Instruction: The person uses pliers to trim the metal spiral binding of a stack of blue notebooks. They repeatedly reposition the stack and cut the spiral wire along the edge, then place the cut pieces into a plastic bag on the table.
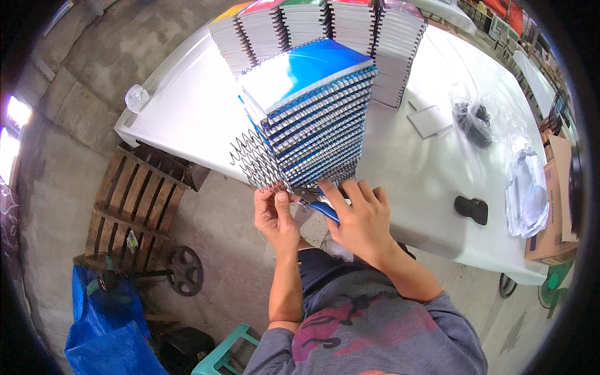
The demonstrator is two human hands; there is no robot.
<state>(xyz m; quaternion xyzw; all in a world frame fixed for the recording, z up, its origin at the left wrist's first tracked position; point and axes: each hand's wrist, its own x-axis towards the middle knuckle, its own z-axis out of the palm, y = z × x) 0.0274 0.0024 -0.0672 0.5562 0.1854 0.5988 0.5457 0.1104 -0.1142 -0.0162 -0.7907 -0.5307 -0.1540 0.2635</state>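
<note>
A tall stack of spiral-bound notebooks (319, 119) with blue covers stands at the table's near edge, its bound side facing me. Long loose ends of the wire coils (250, 159) stick out from the stack's left side. My left hand (276, 219) is closed, thumb and fingers pinching a coil end at the stack's lower near corner. Wrapped around blue-handled cutting pliers (325, 211), my right hand (364, 219) holds the jaws against the coil beside the left fingertips. Whether the jaws are closed on the wire is too small to tell.
Several more notebook stacks (312, 28) stand behind on the white-covered table (181, 94). To the right lie white cards (430, 121), a clear bag with black contents (478, 122), a black pad (471, 210) and a cardboard box (550, 212). A wooden pallet (134, 203) and green stool (226, 351) are at left.
</note>
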